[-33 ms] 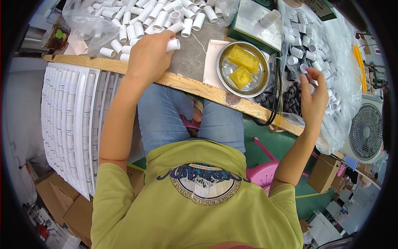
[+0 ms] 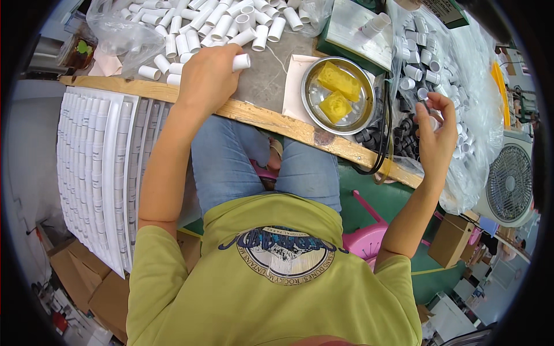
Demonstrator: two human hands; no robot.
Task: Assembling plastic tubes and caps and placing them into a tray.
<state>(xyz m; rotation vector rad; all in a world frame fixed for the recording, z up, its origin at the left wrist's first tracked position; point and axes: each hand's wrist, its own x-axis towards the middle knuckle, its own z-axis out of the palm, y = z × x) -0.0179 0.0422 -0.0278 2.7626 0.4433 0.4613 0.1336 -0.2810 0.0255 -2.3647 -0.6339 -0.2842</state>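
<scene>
My left hand (image 2: 209, 81) is closed round a short white plastic tube (image 2: 241, 62), whose end sticks out to the right past the fingers. Beside and beyond it lies a heap of similar white tubes (image 2: 222, 27) on the grey tabletop. Over at the right, my right hand (image 2: 437, 130) has thumb and forefinger drawn together at a pile of small white and grey caps (image 2: 426, 57). A small dark bit shows between those fingertips, too small to name. Something white also shows inside the curled fingers. Dark caps (image 2: 405, 138) lie just left of this hand.
A round metal bowl (image 2: 307, 106) holding yellow sponge pieces (image 2: 339, 81) stands between my hands. Behind it is a green-and-metal box (image 2: 355, 37) with a white piece on top. Black cables (image 2: 385, 130) hang over the wooden table edge (image 2: 288, 127). Stacked white tubes (image 2: 92, 155) stand lower left.
My right hand's fingertips have shifted very slightly at the cap pile. The left hand and its tube stay in place.
</scene>
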